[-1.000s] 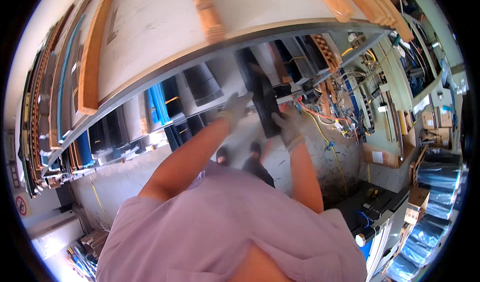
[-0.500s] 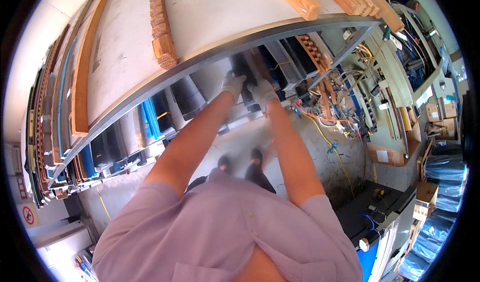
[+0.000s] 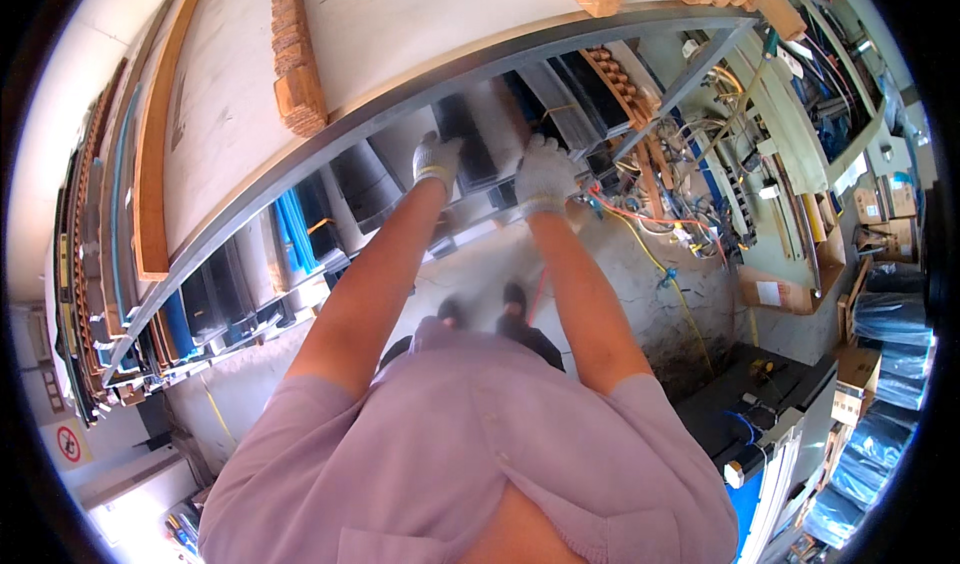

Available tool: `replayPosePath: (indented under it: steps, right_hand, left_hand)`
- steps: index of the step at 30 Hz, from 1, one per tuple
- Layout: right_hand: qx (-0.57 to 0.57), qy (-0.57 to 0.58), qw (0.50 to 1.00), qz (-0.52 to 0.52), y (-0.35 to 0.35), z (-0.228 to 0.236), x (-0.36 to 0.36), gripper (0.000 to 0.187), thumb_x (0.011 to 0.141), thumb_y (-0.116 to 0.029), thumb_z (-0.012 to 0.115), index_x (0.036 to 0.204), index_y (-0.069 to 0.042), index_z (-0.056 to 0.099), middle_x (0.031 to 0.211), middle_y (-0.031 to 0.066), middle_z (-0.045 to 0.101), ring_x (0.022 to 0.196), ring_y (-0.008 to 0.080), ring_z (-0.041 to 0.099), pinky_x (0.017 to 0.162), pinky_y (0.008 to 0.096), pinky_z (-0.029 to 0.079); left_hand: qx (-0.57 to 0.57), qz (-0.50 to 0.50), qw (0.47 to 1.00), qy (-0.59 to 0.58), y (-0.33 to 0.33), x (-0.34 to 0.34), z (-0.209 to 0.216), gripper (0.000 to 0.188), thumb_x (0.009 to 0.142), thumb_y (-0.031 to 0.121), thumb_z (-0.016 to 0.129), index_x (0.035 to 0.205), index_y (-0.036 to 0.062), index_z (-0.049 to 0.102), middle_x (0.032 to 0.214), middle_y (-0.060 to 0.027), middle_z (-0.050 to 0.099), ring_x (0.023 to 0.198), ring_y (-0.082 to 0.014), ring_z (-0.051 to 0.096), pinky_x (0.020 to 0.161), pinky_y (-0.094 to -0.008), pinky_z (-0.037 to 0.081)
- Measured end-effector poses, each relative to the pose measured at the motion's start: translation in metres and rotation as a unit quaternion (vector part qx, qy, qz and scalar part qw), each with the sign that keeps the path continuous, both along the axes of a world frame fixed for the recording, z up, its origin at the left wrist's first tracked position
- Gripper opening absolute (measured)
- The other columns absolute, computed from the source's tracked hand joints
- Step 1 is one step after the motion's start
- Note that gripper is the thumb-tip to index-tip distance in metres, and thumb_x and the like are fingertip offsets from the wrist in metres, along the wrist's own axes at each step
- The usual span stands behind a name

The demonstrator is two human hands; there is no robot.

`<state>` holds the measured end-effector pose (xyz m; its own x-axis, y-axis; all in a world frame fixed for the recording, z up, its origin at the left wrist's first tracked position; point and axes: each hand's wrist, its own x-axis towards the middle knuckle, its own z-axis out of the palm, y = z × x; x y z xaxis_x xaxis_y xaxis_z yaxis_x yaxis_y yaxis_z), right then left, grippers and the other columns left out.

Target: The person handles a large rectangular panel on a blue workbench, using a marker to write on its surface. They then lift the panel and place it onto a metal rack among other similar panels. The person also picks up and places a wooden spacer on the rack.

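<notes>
At far left, a round, red-ringed prohibition sign (image 3: 68, 444); farther right, the gloved left hand (image 3: 436, 161) reaches forward, arm extended, thumb out toward a black strip (image 3: 468, 144), whether gripping I cannot tell; that strip lies below the front edge of the desk (image 3: 400, 24), between the hands; the gloved right hand (image 3: 546, 176) is palm down, fingers loosely bent, any hold hidden; at right, a cardboard box (image 3: 795, 299) bears a white label (image 3: 769, 293), its print too small to read.

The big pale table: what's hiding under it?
Under the table are a dark stack, between the gloved left hand and right hand, and a bright blue bundle further left. The table hides the far ends of stack and bundle.
</notes>
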<state>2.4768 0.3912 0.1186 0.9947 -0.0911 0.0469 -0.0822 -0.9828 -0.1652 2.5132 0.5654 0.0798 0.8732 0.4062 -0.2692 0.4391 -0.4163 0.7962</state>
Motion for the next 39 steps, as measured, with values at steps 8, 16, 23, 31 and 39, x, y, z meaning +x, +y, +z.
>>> replayPosePath:
  steps: [8,16,23,31,39]
  right_hand:
    - [0.192,-0.026,0.979,0.058,0.031,-0.023,-0.022,0.048,0.079,-0.027,0.066,0.115,-0.002,0.048,0.106,0.019,0.056,0.092,0.0329,0.062,0.075,0.0437,0.053]
    - [0.094,0.013,0.993,0.065,0.0,-0.043,-0.002,0.055,0.082,-0.028,0.063,0.128,-0.002,0.044,0.111,0.0193,0.055,0.093,0.035,0.062,0.077,0.0444,0.052]
    - [0.095,0.007,0.992,0.079,0.001,-0.045,-0.009,0.055,0.086,-0.029,0.06,0.131,-0.002,0.042,0.112,0.0211,0.055,0.094,0.0341,0.062,0.078,0.042,0.052]
    - [0.147,-0.013,0.978,0.149,0.007,-0.062,-0.014,0.055,0.082,-0.026,0.066,0.128,-0.002,0.047,0.112,0.0225,0.057,0.091,0.0391,0.061,0.078,0.0457,0.052]
    - [0.263,-0.088,0.935,0.22,-0.009,-0.061,-0.01,0.055,0.077,-0.016,0.067,0.127,-0.002,0.05,0.104,0.0193,0.061,0.085,0.0385,0.062,0.073,0.0461,0.051]
  left_hand:
    - [0.146,-0.163,0.975,-0.049,-0.017,-0.004,0.048,0.05,0.083,0.038,0.061,0.121,0.0066,0.059,0.115,-0.0254,0.061,0.107,-0.0403,0.059,0.091,-0.0423,0.047]
    - [0.177,-0.247,0.952,-0.025,-0.041,-0.002,0.042,0.056,0.084,0.041,0.059,0.125,0.0032,0.056,0.12,-0.0262,0.058,0.111,-0.0401,0.056,0.097,-0.0431,0.043]
    - [0.245,-0.283,0.927,-0.001,-0.028,-0.015,0.037,0.056,0.084,0.039,0.058,0.127,0.0041,0.054,0.115,-0.026,0.06,0.106,-0.0402,0.059,0.094,-0.0434,0.045]
    - [0.213,-0.08,0.974,0.001,-0.025,-0.05,0.013,0.07,0.077,0.032,0.067,0.138,0.0094,0.04,0.122,-0.0241,0.053,0.11,-0.0406,0.054,0.094,-0.0465,0.045]
    - [0.121,-0.101,0.985,-0.073,-0.041,-0.054,-0.037,0.069,0.076,0.018,0.064,0.138,0.0045,0.038,0.127,-0.0218,0.053,0.114,-0.0415,0.051,0.096,-0.045,0.043]
